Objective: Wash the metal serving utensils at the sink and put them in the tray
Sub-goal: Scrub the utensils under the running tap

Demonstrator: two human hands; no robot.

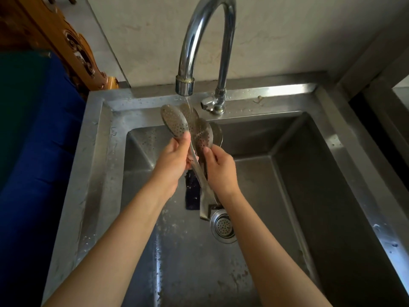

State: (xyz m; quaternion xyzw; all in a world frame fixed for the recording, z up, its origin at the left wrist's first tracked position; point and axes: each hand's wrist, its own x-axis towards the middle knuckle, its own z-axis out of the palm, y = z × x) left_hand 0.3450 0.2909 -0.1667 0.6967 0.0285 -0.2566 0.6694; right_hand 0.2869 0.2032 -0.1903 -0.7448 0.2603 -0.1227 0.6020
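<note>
Above the sink (pixel 95 151) basin, near its back rim, a bunch of perforated metal serving utensils (pixel 177 122) is held under the faucet (pixel 208 29). Their long axis runs front to back: heads fan out towards the back rim under the running water (pixel 188 100), and handles slant down towards the drain (pixel 223 227). The left hand (pixel 174 160) is wrapped round their necks, thumb up. The right hand (pixel 221 171) pinches one head's lower edge.
</note>
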